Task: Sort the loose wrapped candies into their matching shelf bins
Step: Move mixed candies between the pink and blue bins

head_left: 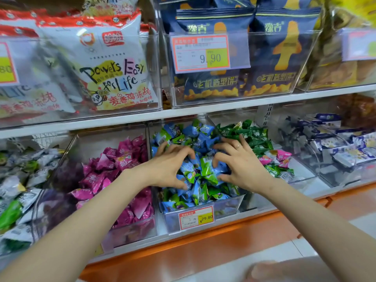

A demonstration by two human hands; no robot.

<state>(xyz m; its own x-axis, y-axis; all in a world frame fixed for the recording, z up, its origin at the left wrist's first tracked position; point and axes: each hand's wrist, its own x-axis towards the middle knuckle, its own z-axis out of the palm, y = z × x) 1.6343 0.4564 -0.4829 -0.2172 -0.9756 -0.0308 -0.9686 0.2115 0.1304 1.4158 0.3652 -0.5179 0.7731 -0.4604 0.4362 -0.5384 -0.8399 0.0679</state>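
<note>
Shop shelf [122, 119], clear bins. Left bin: pink candies [126, 157], partly behind the forearm. Middle bin [230, 208]: left hand [171, 163] and right hand [240, 165] clawed into blue candies [203, 139], fingers curled round some, fingertips buried. Right: green candies [250, 135], stray pink ones [282, 157]. Far-right packets [335, 143] blurred.

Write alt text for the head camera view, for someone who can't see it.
Left hand and right hand grip blue and green wrapped candies heaped in a clear shelf bin. Pink candies fill the bin on the left; the bin on the right holds dark green candies with a few stray pink ones. Bagged snacks stand on the shelf above.
</note>
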